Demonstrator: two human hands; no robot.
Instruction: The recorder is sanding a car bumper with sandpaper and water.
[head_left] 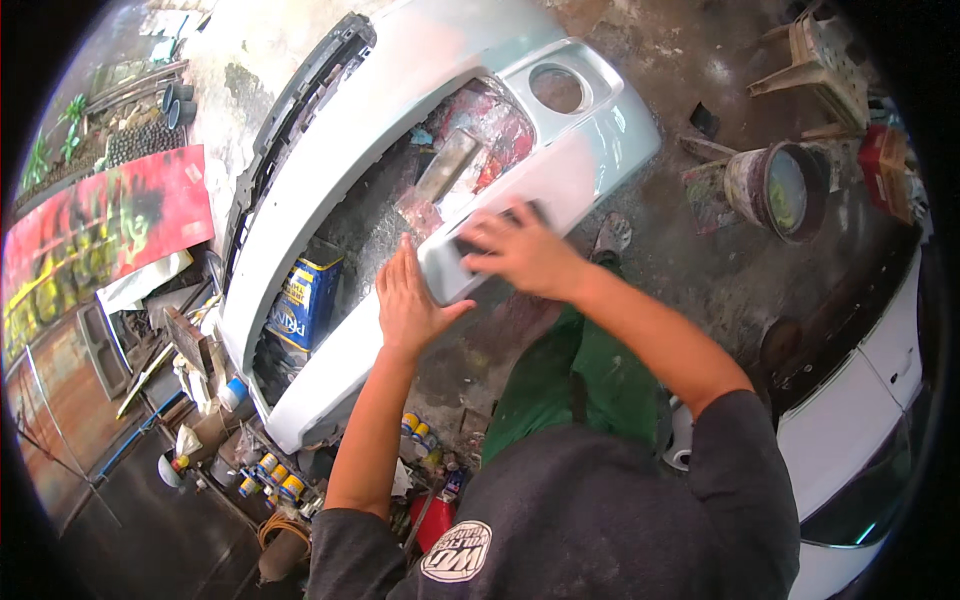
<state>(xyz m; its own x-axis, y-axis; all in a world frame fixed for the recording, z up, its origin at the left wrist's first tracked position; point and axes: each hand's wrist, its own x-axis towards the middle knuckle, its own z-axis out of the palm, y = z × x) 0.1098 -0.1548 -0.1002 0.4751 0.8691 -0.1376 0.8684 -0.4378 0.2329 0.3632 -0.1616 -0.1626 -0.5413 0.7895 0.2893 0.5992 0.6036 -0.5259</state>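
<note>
A white car bumper (325, 365) with pinkish and grey patches lies across the middle, a round opening at its upper right end. My right hand (525, 250) presses a dark sanding pad (467, 243) against the bumper's near strip; fingers cover most of the pad, so its exact make is hidden. Beside it, my left hand (405, 305) rests on the same strip, fingers stretched out, holding nothing.
A blue can (304, 303) stands inside the bumper's opening. Right of me are a bucket (783, 190), a plastic chair (815, 70) and a white car (830, 435). Small paint cans (270, 470) crowd the lower left, below a red panel (110, 235).
</note>
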